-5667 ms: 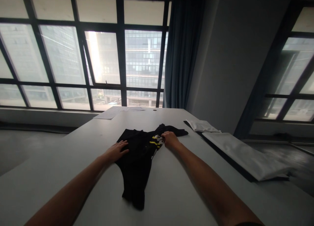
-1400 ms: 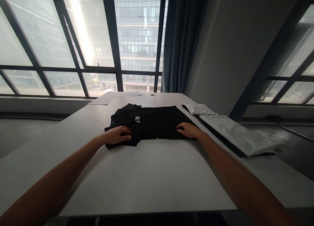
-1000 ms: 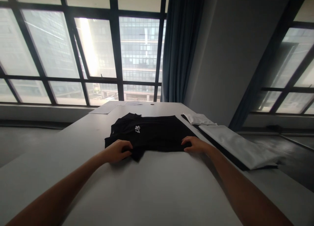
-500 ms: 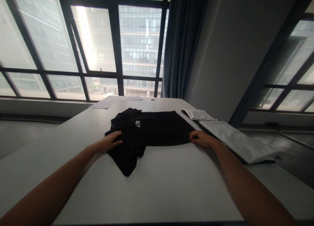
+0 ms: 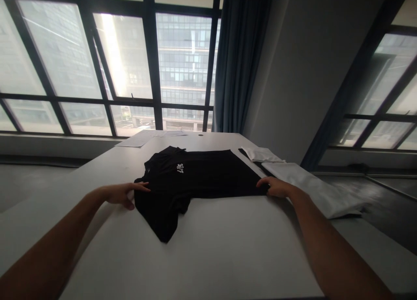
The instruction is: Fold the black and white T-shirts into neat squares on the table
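Note:
A black T-shirt [image 5: 208, 174] lies spread sideways over the white table [image 5: 228, 248], its small white print facing up. The collar and sleeves point left, the hem right. At the near shoulder is my left hand [image 5: 122, 195], open, its fingers stretched over the cloth and the thumb apart beside the shirt's edge. On the right, my right hand [image 5: 276, 188] is closed on the near corner of the hem. Its fingertips are partly hidden against the dark cloth.
White and black folded fabric [image 5: 302, 187] is laid along the table's right side, with a smaller white piece [image 5: 262, 154] behind it. Sheets of paper [image 5: 137, 139] rest at the far left. Beyond the table are windows, a blue curtain [image 5: 234, 65] and a pillar.
My left hand has slid left and toward me, its thumb now off the shirt. My right hand has moved slightly right, and the hem corner reaches further right. The view has shifted a little.

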`<state>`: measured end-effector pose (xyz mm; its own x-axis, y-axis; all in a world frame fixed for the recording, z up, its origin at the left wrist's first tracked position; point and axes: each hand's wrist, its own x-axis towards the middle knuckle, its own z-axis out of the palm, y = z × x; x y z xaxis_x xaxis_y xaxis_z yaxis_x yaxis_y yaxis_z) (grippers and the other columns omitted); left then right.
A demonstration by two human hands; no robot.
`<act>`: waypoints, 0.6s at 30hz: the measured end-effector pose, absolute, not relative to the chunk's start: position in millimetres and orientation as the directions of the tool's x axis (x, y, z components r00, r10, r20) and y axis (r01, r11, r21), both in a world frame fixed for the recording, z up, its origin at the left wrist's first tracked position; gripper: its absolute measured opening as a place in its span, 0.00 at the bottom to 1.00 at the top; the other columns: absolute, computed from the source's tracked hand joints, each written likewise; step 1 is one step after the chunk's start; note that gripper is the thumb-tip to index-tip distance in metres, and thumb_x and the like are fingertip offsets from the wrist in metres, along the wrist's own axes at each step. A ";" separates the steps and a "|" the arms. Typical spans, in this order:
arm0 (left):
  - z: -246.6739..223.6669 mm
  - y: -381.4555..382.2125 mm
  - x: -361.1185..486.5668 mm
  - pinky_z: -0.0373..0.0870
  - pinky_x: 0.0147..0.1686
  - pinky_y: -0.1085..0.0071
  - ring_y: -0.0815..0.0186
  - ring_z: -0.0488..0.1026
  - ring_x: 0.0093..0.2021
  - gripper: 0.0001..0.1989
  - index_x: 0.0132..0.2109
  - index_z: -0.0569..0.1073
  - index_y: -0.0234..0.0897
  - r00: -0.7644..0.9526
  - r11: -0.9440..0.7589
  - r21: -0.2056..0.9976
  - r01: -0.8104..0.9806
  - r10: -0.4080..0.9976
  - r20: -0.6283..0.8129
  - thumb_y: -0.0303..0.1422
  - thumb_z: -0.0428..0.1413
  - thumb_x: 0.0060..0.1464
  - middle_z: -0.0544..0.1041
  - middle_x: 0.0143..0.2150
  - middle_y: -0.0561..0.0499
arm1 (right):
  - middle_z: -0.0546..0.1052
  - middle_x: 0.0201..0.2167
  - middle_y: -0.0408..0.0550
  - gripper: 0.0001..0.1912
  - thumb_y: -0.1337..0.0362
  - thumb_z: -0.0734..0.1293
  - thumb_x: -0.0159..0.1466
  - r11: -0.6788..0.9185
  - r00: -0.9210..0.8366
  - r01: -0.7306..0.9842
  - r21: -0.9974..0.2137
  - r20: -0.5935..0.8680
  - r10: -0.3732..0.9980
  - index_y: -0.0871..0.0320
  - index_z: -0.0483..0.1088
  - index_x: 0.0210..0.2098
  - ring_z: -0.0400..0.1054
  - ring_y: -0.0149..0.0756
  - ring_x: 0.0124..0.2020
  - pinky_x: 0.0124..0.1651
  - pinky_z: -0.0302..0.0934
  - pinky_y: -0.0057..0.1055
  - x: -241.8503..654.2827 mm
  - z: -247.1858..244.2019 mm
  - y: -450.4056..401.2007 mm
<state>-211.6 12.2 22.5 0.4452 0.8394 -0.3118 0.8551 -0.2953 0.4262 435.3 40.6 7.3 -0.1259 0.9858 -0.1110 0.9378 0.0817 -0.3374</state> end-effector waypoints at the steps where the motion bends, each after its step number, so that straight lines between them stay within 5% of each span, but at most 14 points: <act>1: 23.0 11.9 -213.5 0.61 0.62 0.51 0.43 0.53 0.70 0.39 0.62 0.70 0.54 0.444 -0.294 0.433 0.852 0.845 -0.299 0.42 0.67 0.40 0.52 0.74 0.51 | 0.79 0.47 0.48 0.30 0.75 0.67 0.43 0.050 -0.098 0.942 -0.332 -0.129 0.987 0.53 0.78 0.45 0.73 0.46 0.49 0.53 0.64 0.35 439.9 5.9 40.3; 4: 21.9 12.1 -206.1 0.67 0.59 0.53 0.44 0.60 0.67 0.28 0.54 0.78 0.50 0.466 -0.333 0.459 0.824 0.859 -0.212 0.40 0.66 0.41 0.60 0.71 0.50 | 0.79 0.48 0.49 0.29 0.75 0.66 0.43 0.046 -0.082 0.943 -0.329 -0.096 0.992 0.53 0.79 0.44 0.72 0.47 0.51 0.55 0.64 0.36 446.1 0.3 41.2; 7: 22.3 11.3 -187.1 0.69 0.57 0.57 0.48 0.68 0.61 0.15 0.43 0.82 0.44 0.531 -0.425 0.463 0.778 0.838 -0.123 0.40 0.63 0.46 0.70 0.64 0.48 | 0.79 0.48 0.49 0.16 0.71 0.67 0.48 0.140 -0.134 0.922 -0.362 0.041 0.990 0.54 0.79 0.35 0.71 0.46 0.53 0.58 0.61 0.36 443.7 -5.0 45.2; 11: 30.1 8.1 -174.7 0.70 0.55 0.61 0.54 0.73 0.55 0.12 0.42 0.82 0.41 0.626 -0.518 0.517 0.681 0.778 -0.046 0.37 0.59 0.51 0.76 0.57 0.46 | 0.80 0.47 0.50 0.14 0.61 0.66 0.55 0.228 -0.164 0.844 -0.485 0.172 0.971 0.55 0.79 0.39 0.72 0.46 0.50 0.57 0.62 0.37 443.4 -6.2 51.0; 18: 49.8 -3.3 -199.8 0.73 0.49 0.63 0.55 0.78 0.46 0.16 0.41 0.83 0.46 0.491 -0.312 0.564 0.764 0.849 -0.196 0.40 0.62 0.43 0.83 0.43 0.52 | 0.80 0.32 0.48 0.18 0.51 0.68 0.53 0.143 -0.211 0.815 -0.561 -0.058 0.976 0.58 0.79 0.35 0.73 0.43 0.36 0.41 0.66 0.34 446.3 17.3 35.7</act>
<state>-199.8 -3.3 49.8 0.4907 0.8490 -0.1958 0.7644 -0.3117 0.5644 446.3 35.7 17.3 -0.2112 0.9757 -0.0580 0.8154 0.1432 -0.5609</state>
